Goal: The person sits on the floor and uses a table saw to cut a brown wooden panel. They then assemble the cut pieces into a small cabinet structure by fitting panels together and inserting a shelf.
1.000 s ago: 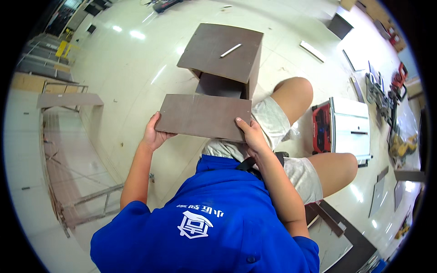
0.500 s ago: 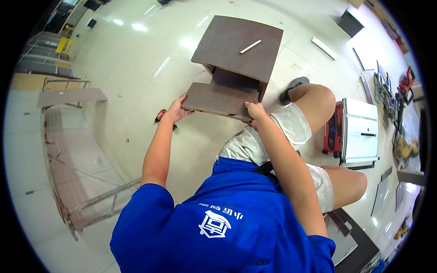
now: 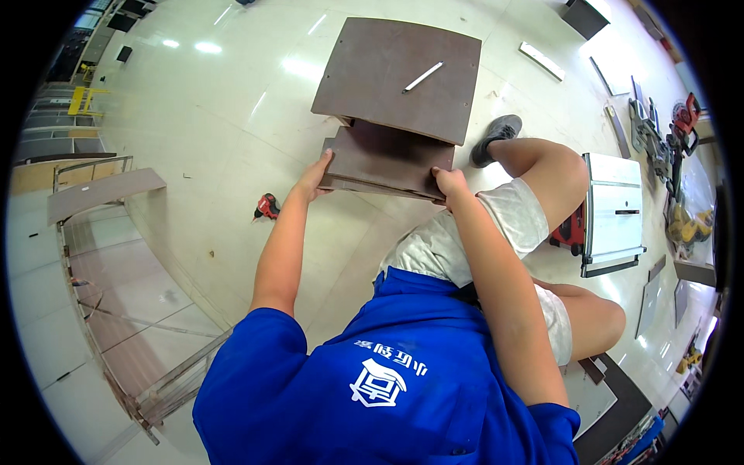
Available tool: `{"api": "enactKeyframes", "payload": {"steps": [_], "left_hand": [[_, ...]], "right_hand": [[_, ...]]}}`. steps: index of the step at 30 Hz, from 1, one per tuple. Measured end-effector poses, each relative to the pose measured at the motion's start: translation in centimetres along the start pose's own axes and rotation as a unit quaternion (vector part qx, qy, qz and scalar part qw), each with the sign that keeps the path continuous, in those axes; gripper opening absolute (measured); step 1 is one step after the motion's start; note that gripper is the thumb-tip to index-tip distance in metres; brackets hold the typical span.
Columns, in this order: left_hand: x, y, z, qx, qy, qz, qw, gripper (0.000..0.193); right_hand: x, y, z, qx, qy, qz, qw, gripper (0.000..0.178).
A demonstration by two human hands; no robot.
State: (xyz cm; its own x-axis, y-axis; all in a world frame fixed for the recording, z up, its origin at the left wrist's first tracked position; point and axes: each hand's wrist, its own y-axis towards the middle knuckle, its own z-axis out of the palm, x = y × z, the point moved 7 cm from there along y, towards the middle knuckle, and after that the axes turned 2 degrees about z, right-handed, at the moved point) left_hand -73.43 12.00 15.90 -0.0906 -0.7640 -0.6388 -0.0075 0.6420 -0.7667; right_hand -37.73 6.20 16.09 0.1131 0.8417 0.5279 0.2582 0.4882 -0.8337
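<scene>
- Fingers of the left hand [image 3: 315, 177] are closed on the left end of the board [image 3: 391, 159], thumb on its upper face; those of the right hand [image 3: 452, 184] grip its right end, thumb on top too, the fingertips underneath mostly hidden.
- Board: brown, just above the centre of the frame, its far edge reaching under the overhanging top of the box [image 3: 387, 74]. Whether it touches anything inside cannot be told.
- More brown edges show along the board's near side and left end; whether these belong to a second piece is unclear.
- If one hand pushes ahead of the other, the board could skew and jam or scrape the box's edge.
- Fingers could be nipped at either end should the board meet the box suddenly.
- Pen [image 3: 423, 77]: white, lying loose and slanted on the box; a knock could roll it off.
- Shoe [image 3: 496, 138]: dark, near the box's right side; a shifted foot could jog the box.
- Drill [image 3: 267, 207]: red, on the floor [image 3: 232, 101] left of the left hand; a careless step could catch it.
- Table saw [image 3: 612, 205]: white-topped, at the right of the frame, well apart from the board.
</scene>
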Motion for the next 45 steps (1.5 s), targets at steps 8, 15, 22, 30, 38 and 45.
{"api": "enactKeyframes", "payload": {"steps": [8,15,22,30,38,45], "left_hand": [[-0.6,-0.1,-0.9,-0.016,0.001,-0.006,1.000,0.057],[-4.9,-1.8,-1.1,0.030,0.046,0.060,0.997,0.045],[-8.1,-4.2,-0.9,-0.004,0.169,0.113,0.979,0.059],[-10.7,-3.2,0.1,-0.017,0.253,0.117,0.960,0.064],[-12.1,-3.0,1.1,0.035,0.348,0.170,0.921,0.068],[-11.7,-2.0,1.6,0.112,0.394,0.128,0.903,0.067]], "right_hand": [[0.5,1.8,-1.3,-0.043,-0.091,-0.041,0.994,0.049],[2.5,-1.5,-1.6,-0.026,0.205,-0.029,0.978,0.042],[4.7,-3.2,-0.7,0.056,0.426,-0.032,0.902,0.034],[5.6,-1.5,-1.7,0.043,0.364,-0.183,0.912,0.034],[7.1,-3.0,-4.3,-0.257,-0.060,-0.357,0.896,0.049],[7.1,-4.3,-4.6,-0.216,0.022,-0.308,0.927,0.039]]}}
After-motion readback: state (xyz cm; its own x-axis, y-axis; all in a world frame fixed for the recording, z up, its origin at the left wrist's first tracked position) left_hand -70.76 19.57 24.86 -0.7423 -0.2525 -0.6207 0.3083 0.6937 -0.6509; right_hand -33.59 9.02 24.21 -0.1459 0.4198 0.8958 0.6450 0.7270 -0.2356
